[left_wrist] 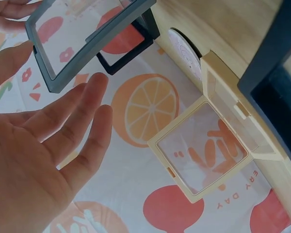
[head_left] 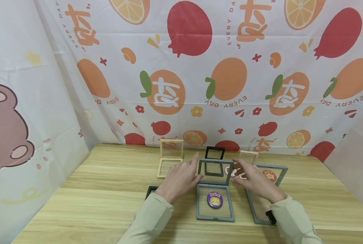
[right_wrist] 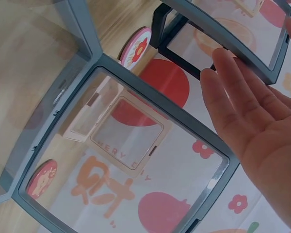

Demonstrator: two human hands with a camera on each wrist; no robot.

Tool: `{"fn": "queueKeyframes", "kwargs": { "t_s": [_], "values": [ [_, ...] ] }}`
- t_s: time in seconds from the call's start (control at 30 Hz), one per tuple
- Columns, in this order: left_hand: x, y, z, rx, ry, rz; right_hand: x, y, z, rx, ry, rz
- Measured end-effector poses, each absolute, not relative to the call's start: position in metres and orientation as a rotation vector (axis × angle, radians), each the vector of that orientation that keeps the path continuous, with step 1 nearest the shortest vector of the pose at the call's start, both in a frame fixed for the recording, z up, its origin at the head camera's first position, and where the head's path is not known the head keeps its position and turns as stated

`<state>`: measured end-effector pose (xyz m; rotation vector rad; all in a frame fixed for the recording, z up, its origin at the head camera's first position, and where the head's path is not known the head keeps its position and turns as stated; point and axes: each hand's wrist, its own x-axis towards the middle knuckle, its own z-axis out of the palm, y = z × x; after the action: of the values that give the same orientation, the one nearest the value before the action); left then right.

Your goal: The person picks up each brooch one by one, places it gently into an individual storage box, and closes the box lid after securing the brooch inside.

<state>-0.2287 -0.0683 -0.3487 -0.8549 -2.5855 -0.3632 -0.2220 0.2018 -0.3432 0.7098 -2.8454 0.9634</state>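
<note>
A grey hinged display frame [head_left: 215, 219] lies unfolded on the table, its lid [head_left: 215, 161] standing up. On the clear film of its lower half rests a round purple badge [head_left: 214, 200] with a yellow cartoon animal face. My left hand [head_left: 181, 178] is at the lid's left side, fingers extended, the thumb at the lid's edge [left_wrist: 87, 60] in the left wrist view. To the lid's right is my right hand [head_left: 256, 181], its fingers stretched out near the lid [right_wrist: 252, 60]. Whether those fingers touch it, I cannot tell.
Another grey frame [head_left: 252, 208] stands opened at right, with a red badge [head_left: 270, 175] seen through it. Behind are a yellowish frame [head_left: 160, 167], a black frame [head_left: 215, 148] and a pale frame [head_left: 249, 152]. A dark frame [head_left: 149, 191] is partly hidden by my left arm.
</note>
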Motion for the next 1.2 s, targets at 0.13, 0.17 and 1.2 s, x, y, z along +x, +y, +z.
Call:
{"fn": "queueKeyframes", "kwargs": {
  "t_s": [0.13,0.17,1.2],
  "values": [
    [-0.229,-0.068,-0.349,-0.872,-2.577,-0.393,-0.222,0.203,-0.345,0.696,-2.832,0.971],
    [-0.229,-0.068,-0.349,-0.877,-2.575,-0.403,-0.222,0.203,-0.345,0.697,-2.827,0.976],
    [-0.226,-0.079,-0.339,-1.097,-3.042,-0.726,-0.224,0.205,-0.355,0.830,-3.159,1.202]
  ]
}}
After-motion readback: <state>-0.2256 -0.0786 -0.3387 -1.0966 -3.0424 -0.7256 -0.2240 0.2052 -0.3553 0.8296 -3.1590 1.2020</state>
